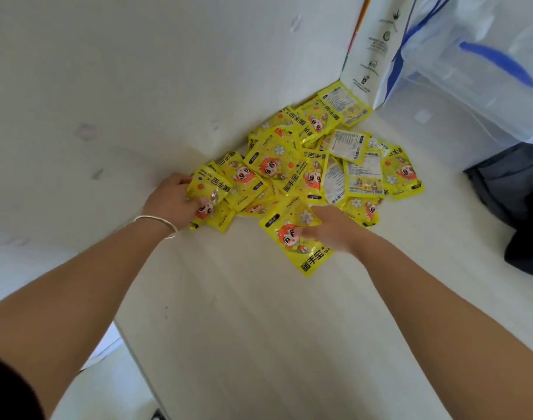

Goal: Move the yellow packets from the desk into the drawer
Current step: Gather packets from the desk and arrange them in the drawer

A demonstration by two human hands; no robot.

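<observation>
Both arms were stretched out over the pale desk (259, 328), and the pile of yellow packets (277, 159) sat heaped just above the middle of the frame, pushed up against the white wall. Some lay cartoon face up and others showed their printed backs.

The left hand (171, 200), with a silver bangle (160, 224) on its wrist, was at the pile's left edge. Its fingers were curled round the outermost packet (209, 184), fingertips over the top and thumb on the front.

The right hand (330, 227) was on the nearest packet (289, 247), the one lowest in the frame. Its thumb lay across the cartoon face and its fingers reached fairly straight over the upper edge. I couldn't tell whether it actually pinched the packet.

In the upper right a white paper bag (367, 47) stood touching the pile's far corner, with a clear plastic bag (486, 95) with blue handles beside it. A dark bag (520, 204) slumped at the right edge.
</observation>
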